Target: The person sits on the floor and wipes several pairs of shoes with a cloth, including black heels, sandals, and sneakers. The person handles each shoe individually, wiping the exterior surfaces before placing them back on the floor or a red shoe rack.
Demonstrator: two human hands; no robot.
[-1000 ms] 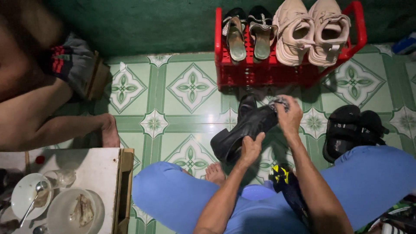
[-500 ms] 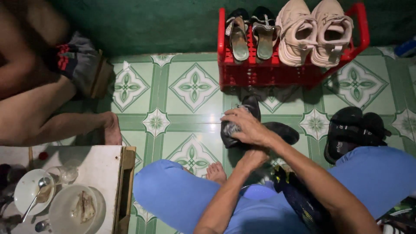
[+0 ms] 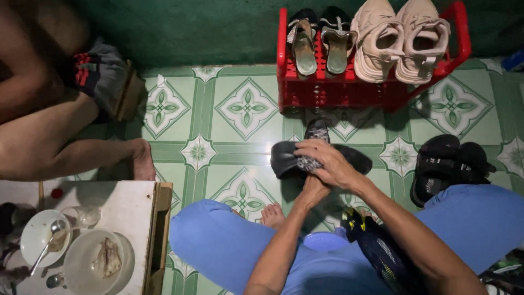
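Note:
I sit cross-legged in blue trousers on a green patterned tile floor. My left hand (image 3: pixel 311 192) grips a black shoe (image 3: pixel 284 158) from below and holds it level above the floor. My right hand (image 3: pixel 327 161) lies on top of the shoe, fingers closed on a small grey patterned cloth (image 3: pixel 309 163) pressed against the upper. A second black shoe (image 3: pixel 317 130) rests on the tiles just beyond.
A red plastic crate (image 3: pixel 338 90) by the green wall carries two sandals and two beige sneakers. Black sandals (image 3: pixel 445 164) lie at right. Another person's bare leg (image 3: pixel 71 150) is at left. A low white table (image 3: pixel 117 210) holds bowls and a spoon.
The shoe has turned from tilted upright to lying level. My right hand swept the cloth from the shoe's far end to its left part and now sits nearer the middle.

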